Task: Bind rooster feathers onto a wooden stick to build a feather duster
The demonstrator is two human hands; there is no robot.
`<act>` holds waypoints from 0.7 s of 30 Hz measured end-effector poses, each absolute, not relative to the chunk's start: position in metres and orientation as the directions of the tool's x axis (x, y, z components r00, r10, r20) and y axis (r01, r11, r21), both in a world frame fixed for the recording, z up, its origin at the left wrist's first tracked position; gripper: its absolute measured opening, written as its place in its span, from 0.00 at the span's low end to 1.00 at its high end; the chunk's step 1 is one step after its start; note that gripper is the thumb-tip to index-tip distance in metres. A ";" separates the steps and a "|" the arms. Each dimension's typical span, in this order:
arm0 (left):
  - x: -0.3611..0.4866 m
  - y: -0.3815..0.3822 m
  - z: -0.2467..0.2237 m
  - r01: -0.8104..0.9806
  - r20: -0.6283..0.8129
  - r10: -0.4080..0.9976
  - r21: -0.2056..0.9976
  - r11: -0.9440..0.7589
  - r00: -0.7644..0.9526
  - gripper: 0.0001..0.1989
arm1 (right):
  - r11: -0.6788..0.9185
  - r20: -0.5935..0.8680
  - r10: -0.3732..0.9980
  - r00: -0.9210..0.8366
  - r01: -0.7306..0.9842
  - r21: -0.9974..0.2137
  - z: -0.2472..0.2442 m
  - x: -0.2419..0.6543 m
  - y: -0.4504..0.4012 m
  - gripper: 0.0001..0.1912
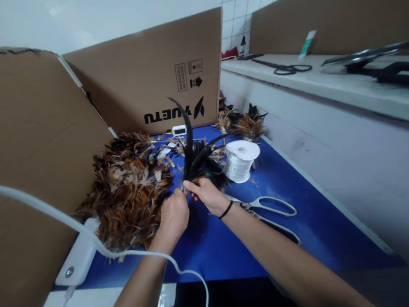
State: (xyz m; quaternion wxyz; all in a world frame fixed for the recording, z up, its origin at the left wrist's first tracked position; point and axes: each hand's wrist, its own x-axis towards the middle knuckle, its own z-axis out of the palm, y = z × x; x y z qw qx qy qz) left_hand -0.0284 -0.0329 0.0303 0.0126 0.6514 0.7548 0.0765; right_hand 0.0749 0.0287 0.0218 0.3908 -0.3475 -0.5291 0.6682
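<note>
Above the blue table top (213,248), both hands meet at the base of a bunch of long black feathers (190,150). My left hand (176,213) is a closed fist around the lower end of the bunch. With thumb and fingers pinched, my right hand (206,194) grips it just above, beside the left. The quills inside the fingers are hidden. Close behind the right hand stands a spool of white cord (240,162). Scissors (272,214) lie under and beside the right forearm. A big heap of brown feathers (132,188) spreads to the left of my left hand.
Cardboard panels (168,70) wall off the back and left. A small digital display (179,131) and more feathers (248,123) sit at the back. A white cable (90,240) crosses front left over a white device base (79,260). Black scissors (286,69) lie on the right ledge.
</note>
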 end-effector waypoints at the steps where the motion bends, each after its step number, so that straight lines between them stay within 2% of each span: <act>1: -0.030 -0.032 0.030 0.978 0.071 0.986 0.158 0.135 -0.148 0.17 | -0.127 -0.043 0.889 -0.455 -0.155 -0.980 0.022 0.074 0.029 0.20; 4: -0.032 -0.031 0.029 0.963 0.048 0.991 0.244 0.114 -0.129 0.16 | -0.109 -0.028 0.887 -0.460 -0.150 -0.983 0.020 0.073 0.030 0.20; 11: -0.037 -0.026 0.023 0.832 0.023 0.997 0.553 0.051 -0.077 0.17 | -0.131 -0.052 0.909 -0.413 -0.166 -0.977 0.011 0.069 0.034 0.16; 17: -0.041 -0.022 0.017 0.700 0.012 0.998 0.713 0.031 -0.057 0.19 | -0.179 -0.085 0.917 -0.390 -0.209 -0.961 0.011 0.067 0.032 0.13; 21: -0.042 -0.022 0.016 0.631 -0.038 0.996 0.772 0.077 -0.075 0.18 | -0.201 -0.110 0.920 -0.376 -0.210 -0.957 0.013 0.067 0.030 0.13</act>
